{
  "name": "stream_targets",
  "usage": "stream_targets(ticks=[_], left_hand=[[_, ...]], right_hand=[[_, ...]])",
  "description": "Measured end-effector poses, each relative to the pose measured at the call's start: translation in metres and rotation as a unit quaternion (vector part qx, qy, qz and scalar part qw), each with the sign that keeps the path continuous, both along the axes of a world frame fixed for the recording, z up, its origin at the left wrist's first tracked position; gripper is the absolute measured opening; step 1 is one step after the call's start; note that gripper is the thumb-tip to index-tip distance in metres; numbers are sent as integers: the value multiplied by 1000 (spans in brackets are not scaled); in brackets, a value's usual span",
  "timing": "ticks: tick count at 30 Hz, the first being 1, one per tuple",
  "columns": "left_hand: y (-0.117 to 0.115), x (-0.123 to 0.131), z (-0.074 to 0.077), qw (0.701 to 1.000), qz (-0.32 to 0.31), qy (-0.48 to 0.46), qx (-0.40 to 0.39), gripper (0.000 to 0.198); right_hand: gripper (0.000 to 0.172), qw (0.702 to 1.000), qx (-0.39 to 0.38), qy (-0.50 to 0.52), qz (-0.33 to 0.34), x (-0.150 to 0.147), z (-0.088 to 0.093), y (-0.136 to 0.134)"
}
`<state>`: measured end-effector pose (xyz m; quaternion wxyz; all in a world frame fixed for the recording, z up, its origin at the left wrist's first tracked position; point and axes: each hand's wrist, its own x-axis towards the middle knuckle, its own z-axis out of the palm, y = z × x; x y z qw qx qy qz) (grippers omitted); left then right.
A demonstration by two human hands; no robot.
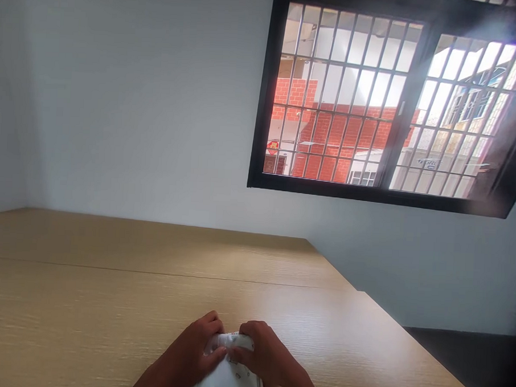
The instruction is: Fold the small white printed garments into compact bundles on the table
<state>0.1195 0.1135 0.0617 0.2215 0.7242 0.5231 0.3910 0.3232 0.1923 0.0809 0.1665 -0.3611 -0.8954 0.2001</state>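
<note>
Fabric bundle (226, 380), white w/ small print, sits btwn both hands, its lower part cut off by frame bottom. L hand (191, 347) narrow, curled over bundle's upper left side, fingers (212, 322) on top. R hand (263, 353) also narrow, gripping from upper right, fingertips (242, 352) pressed into cloth. Hands almost meet over the middle, w/ only a bunched fold (234, 342) showing btwn them. Can't tell if bundle is lifted or resting on tabletop.

Progress as seen: top edge already turned into a gathered band under the fingers. Part below hands looks smooth, no fold visible, but its near end is out of frame, so true fold count unknown.

Beyond hands, light wood-grain tabletop (107, 307) runs forward, w/ a thin seam (160, 272) across it. To right of hands, table edge drops away to dark floor (456, 362). Further ahead, pale grey wall (138, 97). Upper right of hands, black-framed window (369, 195) w/ metal bars, red brick building (324, 145) outside.
</note>
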Motion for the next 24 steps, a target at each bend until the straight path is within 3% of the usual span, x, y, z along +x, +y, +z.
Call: stream_targets(ticks=[9, 24], left_hand=[[-1, 0, 3, 1000, -1, 11, -1, 6], [-2, 1, 2, 1000, 6, 3, -2, 7]], right_hand=[[29, 1000, 15, -11, 10, -1, 9, -7], [25, 999, 25, -16, 16, -2, 6, -6]])
